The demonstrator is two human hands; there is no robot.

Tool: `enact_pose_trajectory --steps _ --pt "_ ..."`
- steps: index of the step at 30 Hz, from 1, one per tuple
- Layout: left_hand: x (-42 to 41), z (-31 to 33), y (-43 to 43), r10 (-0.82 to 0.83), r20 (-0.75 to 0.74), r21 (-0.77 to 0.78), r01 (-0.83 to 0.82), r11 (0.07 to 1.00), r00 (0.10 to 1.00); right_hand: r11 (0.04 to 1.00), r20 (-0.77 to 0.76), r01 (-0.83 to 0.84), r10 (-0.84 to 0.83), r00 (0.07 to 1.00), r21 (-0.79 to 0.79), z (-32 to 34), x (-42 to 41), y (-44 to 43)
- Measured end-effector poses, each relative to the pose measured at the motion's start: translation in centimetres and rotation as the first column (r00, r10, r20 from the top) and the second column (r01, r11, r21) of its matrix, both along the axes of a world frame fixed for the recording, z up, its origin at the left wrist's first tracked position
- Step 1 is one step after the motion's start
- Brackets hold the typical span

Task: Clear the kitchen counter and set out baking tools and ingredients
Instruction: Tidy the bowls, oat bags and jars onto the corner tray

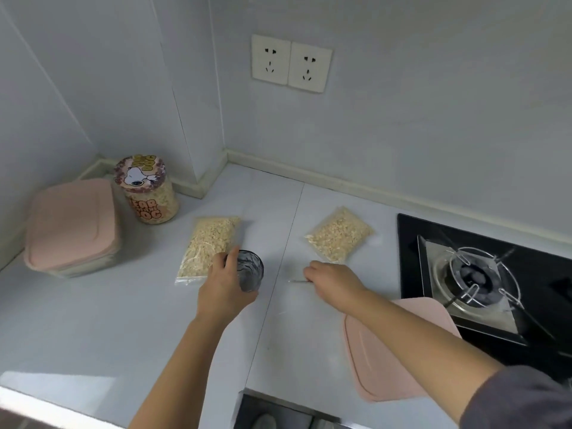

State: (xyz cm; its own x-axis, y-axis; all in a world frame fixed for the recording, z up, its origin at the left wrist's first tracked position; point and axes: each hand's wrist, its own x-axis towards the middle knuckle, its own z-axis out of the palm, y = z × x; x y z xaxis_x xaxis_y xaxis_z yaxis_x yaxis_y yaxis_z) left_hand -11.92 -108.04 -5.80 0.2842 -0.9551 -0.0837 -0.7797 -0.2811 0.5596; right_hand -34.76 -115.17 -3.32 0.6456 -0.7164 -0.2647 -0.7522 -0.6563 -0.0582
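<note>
My left hand [224, 286] grips a clear ribbed glass [250, 270] at the middle of the white counter [123, 320], beside a clear bag of oats [207, 246]. A second bag of oats [339, 235] lies to the right. Just below that bag, my right hand [332, 281] has its fingers curled over a thin metal utensil [297, 281] lying on the counter; only its tip shows. A jar of oats with a cartoon dog lid [148, 190] stands at the back left next to a pink-lidded container [71, 224].
A second pink-lidded container [399, 360] sits under my right forearm, next to the black gas hob [483, 274] at the right. Two wall sockets [291, 63] are on the back wall. The counter's front edge runs along the bottom left.
</note>
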Motion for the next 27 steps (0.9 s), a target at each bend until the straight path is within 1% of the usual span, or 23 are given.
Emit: enact_pose_trajectory --steps 1,2,3,4,5,6,8,11,13,14,15,20,27 --pt "-0.1 0.0 0.1 0.0 -0.008 -0.008 0.0 1.0 1.0 0.997 0.059 0.072 -0.072 0.996 -0.003 0.6 -0.4 0.0" --pt "-0.2 0.0 0.2 -0.001 -0.018 -0.017 0.001 1.0 1.0 0.988 0.155 0.157 -0.157 0.975 0.008 1.1 -0.8 -0.1" --pt "-0.4 0.1 0.4 -0.003 -0.031 -0.028 0.002 1.0 1.0 0.965 0.269 0.257 -0.26 0.927 0.046 1.7 -1.2 -0.1" --pt "-0.7 0.3 0.6 -0.004 -0.049 -0.045 0.002 0.999 0.999 0.928 0.389 0.358 -0.37 0.844 0.107 2.2 -1.6 0.0" --pt "-1.0 0.6 0.6 -0.008 -0.075 -0.067 0.003 0.998 0.997 0.877 0.49 0.448 -0.473 0.732 0.176 2.9 -2.0 0.0" --pt "-1.2 1.0 0.8 -0.011 -0.111 -0.09 0.001 0.996 0.994 0.821 0.558 0.514 -0.555 0.617 0.247 3.2 -2.3 0.0" --pt "-2.2 2.0 0.9 -0.042 -0.187 -0.134 0.017 0.991 0.982 0.71 0.618 0.59 -0.673 0.407 0.384 4.3 -3.3 0.3" --pt "-3.8 3.6 1.3 -0.071 -0.268 -0.194 0.018 0.981 0.961 0.589 0.65 0.574 -0.75 0.125 0.569 5.6 -4.8 1.3" --pt "-5.3 4.8 1.6 -0.101 -0.293 -0.243 0.028 0.97 0.951 0.53 0.642 0.54 -0.766 -0.025 0.654 6.6 -6.3 2.5" --pt "-5.9 5.3 1.7 -0.114 -0.298 -0.267 0.032 0.963 0.948 0.508 0.631 0.524 -0.772 -0.075 0.684 6.9 -7.0 3.0" --pt "-6.8 5.6 1.9 -0.128 -0.298 -0.286 0.04 0.958 0.946 0.493 0.623 0.509 -0.774 -0.115 0.706 7.3 -7.9 3.7" --pt "-12.5 6.8 3.2 -0.201 -0.301 -0.336 0.094 0.937 0.932 0.465 0.617 0.476 -0.751 -0.233 0.746 9.3 -13.7 7.8" --pt "-23.4 8.5 6.6 -0.345 -0.225 -0.373 0.246 0.894 0.911 0.453 0.637 0.492 -0.702 -0.318 0.744 11.9 -24.5 14.9"
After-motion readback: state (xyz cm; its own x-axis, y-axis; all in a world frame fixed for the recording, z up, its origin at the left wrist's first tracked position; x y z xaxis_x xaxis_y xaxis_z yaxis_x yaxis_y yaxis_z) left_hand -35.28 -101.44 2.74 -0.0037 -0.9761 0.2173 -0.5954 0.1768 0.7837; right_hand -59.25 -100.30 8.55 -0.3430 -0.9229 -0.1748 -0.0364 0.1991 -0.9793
